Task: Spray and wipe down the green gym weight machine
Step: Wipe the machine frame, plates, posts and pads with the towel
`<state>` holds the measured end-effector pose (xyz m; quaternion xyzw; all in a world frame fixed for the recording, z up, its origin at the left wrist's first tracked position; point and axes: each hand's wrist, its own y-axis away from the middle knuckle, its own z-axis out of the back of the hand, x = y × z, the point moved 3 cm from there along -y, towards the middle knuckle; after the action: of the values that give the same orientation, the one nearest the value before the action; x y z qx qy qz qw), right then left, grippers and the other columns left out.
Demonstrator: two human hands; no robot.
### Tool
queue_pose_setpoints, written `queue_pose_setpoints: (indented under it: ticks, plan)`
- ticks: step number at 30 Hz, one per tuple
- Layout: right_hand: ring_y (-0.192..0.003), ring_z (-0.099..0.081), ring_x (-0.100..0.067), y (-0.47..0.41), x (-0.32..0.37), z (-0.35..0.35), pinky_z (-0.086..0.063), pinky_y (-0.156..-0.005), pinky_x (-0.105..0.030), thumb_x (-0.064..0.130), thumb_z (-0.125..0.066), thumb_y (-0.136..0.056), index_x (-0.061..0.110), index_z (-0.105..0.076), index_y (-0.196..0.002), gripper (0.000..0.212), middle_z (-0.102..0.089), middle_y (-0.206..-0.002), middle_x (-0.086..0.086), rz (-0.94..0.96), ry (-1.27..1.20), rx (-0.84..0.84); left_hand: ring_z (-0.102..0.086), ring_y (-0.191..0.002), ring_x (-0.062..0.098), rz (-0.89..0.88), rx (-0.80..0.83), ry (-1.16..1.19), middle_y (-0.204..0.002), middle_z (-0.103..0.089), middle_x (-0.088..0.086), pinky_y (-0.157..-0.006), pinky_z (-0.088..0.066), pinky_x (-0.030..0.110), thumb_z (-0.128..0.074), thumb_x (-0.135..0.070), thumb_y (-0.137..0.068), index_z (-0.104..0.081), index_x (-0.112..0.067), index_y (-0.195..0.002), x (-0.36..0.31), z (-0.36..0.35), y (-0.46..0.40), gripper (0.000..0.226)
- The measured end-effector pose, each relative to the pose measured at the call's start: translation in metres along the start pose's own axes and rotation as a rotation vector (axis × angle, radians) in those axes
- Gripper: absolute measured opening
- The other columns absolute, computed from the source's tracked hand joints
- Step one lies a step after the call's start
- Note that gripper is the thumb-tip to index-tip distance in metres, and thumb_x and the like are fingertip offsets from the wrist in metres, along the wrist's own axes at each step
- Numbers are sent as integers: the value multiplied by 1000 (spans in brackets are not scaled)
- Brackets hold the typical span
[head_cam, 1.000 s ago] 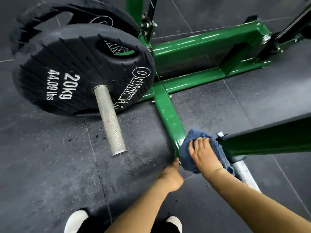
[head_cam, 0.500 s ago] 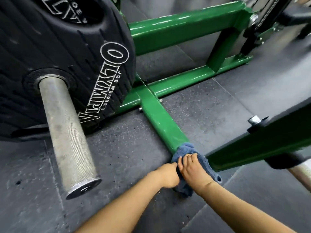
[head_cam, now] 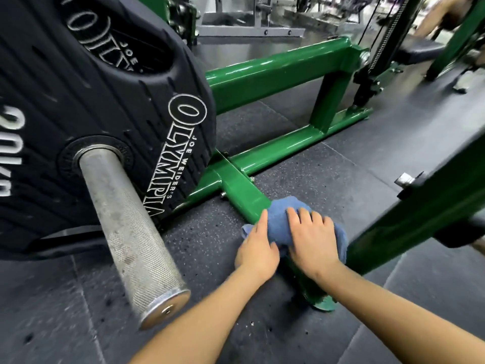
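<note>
The green weight machine's floor bar (head_cam: 241, 190) runs from the base crossbar toward me. A blue cloth (head_cam: 279, 219) is draped over this bar near its middle. My right hand (head_cam: 312, 240) lies on top of the cloth with its fingers laid fairly straight, pressing it onto the bar. My left hand (head_cam: 258, 245) holds the cloth's left side, thumb stretched along it; its other fingers are hidden. The bar's green end foot (head_cam: 324, 306) shows below my wrists. No spray bottle is in view.
A black 20 kg Olympia plate (head_cam: 105, 88) on a steel sleeve (head_cam: 131, 227) juts out close on the left. A slanted green beam (head_cam: 420, 214) crosses on the right. Dark speckled rubber floor (head_cam: 328, 166) lies between the bars. Other gym machines stand behind.
Both hands have slid the cloth forward along the floor bar, away from its end foot. My view has dropped lower and closer to the plate.
</note>
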<state>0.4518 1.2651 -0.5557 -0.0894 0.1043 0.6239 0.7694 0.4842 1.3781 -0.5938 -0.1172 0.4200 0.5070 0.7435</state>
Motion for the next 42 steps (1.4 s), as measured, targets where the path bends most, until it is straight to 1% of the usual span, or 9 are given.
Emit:
queue_pose_setpoints:
  ticks: [3, 5, 9, 16, 22, 27, 32, 35, 42]
  plan:
    - [-121, -48, -34, 8, 9, -32, -45, -90, -41, 46, -71, -75, 13, -21, -148, 93, -37, -142, -17, -89, -44, 261, -42, -133, 31, 44, 108, -85, -156, -28, 6, -105, -36, 37, -46, -23, -97, -4, -25, -155, 11, 1, -3, 71]
    - [-131, -38, -41, 18, 21, -64, -39, -101, -43, 56, -62, -82, 10, -3, -153, 104, -20, -153, -25, -177, -61, 393, -35, -138, 30, 64, 188, -156, -159, -18, 6, -110, -32, 37, -45, -22, -97, -7, -20, -154, 22, -1, -3, 69]
    - [-130, -38, -42, -7, 33, -79, -41, -101, -43, 58, -51, -88, 7, -4, -153, 95, -19, -154, -25, -281, -75, 257, -31, -141, 26, 135, 89, -64, -162, -11, 1, -113, -27, 33, -43, -18, -97, -11, -19, -155, 39, 0, -14, 66]
    - [-132, -32, -43, -84, 44, -87, -34, -105, -47, 56, -46, -90, 8, -5, -151, 87, -14, -155, -23, -259, -178, 226, -36, -139, 19, 258, -187, 181, -157, -28, -4, -110, -30, 28, -44, -14, -95, -16, -26, -154, 67, 9, -39, 66]
    - [-137, -23, -48, -150, 77, -80, -27, -111, -51, 56, -46, -93, 9, 1, -153, 90, -7, -157, -23, -117, -136, 180, -21, -145, 9, 134, -142, 117, -160, -16, -8, -115, -19, 21, -44, -10, -96, -15, -24, -154, 93, 27, -59, 66]
    - [-144, -7, -46, -188, 100, -76, -19, -115, -52, 41, -50, -95, 16, 5, -153, 84, 3, -161, -14, 32, -112, 184, -16, -146, 8, 85, -78, 111, -161, -7, -9, -116, -17, 22, -46, -13, -97, -9, -24, -155, 102, 31, -68, 70]
    - [-131, -38, -37, -134, 80, -80, -39, -99, -43, 33, -62, -85, 17, -17, -151, 81, -21, -156, -12, 27, -164, 120, -7, -148, 12, 62, -10, 32, -162, -2, -2, -115, -11, 21, -48, -12, -96, -7, -18, -155, 106, 30, -58, 72]
    - [-99, -61, -40, -78, 63, -88, -52, -70, -43, 28, -86, -48, 11, -55, -130, 89, -56, -129, -18, -41, -161, 130, -6, -149, 15, 42, 29, -32, -162, -3, 2, -116, -9, 22, -48, -12, -95, -7, -17, -154, 102, 31, -55, 72]
    - [-81, -62, -44, 8, 19, -99, -52, -62, -46, 24, -90, -34, 3, -64, -118, 90, -62, -115, -26, -181, -169, 114, -7, -149, 22, 1, 152, -128, -162, 0, 4, -120, -12, 32, -47, -14, -95, -6, -22, -155, 85, 16, -38, 73]
